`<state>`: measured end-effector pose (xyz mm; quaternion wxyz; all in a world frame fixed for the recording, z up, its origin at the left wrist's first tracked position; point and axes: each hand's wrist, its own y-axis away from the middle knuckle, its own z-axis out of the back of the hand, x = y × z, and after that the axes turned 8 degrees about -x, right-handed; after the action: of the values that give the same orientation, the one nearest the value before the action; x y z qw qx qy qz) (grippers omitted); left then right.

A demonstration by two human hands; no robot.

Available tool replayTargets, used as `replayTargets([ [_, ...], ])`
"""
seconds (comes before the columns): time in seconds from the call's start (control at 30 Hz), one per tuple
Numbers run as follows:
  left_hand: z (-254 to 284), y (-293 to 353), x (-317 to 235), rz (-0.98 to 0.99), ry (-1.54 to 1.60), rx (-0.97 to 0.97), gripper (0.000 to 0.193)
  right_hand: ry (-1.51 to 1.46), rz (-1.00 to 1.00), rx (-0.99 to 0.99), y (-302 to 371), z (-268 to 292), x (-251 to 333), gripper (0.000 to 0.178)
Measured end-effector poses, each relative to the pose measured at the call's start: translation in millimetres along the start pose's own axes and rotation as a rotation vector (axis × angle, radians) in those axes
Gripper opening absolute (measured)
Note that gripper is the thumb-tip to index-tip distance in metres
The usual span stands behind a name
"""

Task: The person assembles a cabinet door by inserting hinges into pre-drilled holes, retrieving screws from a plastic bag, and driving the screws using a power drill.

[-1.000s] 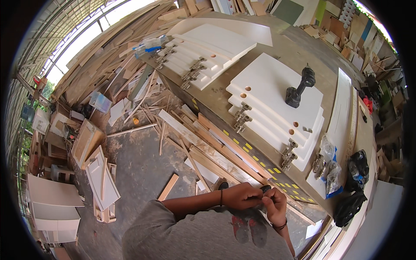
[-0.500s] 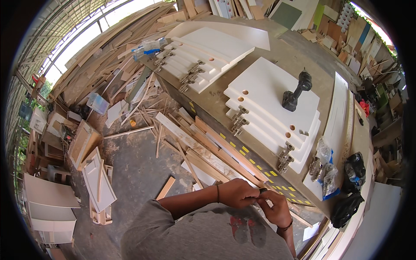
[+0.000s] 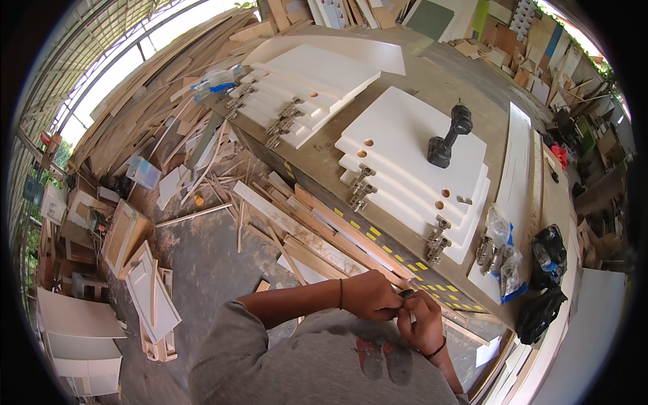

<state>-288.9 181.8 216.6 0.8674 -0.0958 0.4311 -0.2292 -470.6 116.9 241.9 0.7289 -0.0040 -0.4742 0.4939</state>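
Observation:
In front of my chest, my left hand (image 3: 368, 295) and my right hand (image 3: 421, 317) are brought together, both with curled fingers. A small dark object (image 3: 406, 293) shows between them; its kind is too hidden to tell. Past the hands, on the workbench (image 3: 317, 158), lies a stepped stack of white panels (image 3: 398, 128) with round holes and metal hinges (image 3: 437, 241) along its near edge. A black cordless drill (image 3: 448, 138) stands on the top panel, its bit pointing away from me.
A second stack of white panels (image 3: 324, 71) with hinges lies farther left. Bagged hinges (image 3: 507, 263) and black plastic bags (image 3: 542, 314) sit at the bench's right end. Wood strips (image 3: 297, 223) lean along the bench side, and offcuts litter the floor (image 3: 209, 263).
The view has shifted slightly, so the bench and panels appear a little farther left. My hands stay together around the small dark object, with only slight movement.

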Motion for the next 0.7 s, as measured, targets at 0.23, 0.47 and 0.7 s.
replayTargets([
  [0.23, -2, -2, -12, -0.064, 0.177, -0.127, 0.013, -0.142, -0.118, 0.055, -2, 4, 6, 0.007],
  [0.47, -7, 3, -29, 0.008, 0.235, -0.305, 0.013, -0.311, -0.307, -0.058, 3, -5, 14, 0.013],
  [0.7, -13, 6, -28, 0.032, 0.118, -0.312, 0.015, -0.486, -0.559, -0.016, 2, -7, 6, 0.016],
])
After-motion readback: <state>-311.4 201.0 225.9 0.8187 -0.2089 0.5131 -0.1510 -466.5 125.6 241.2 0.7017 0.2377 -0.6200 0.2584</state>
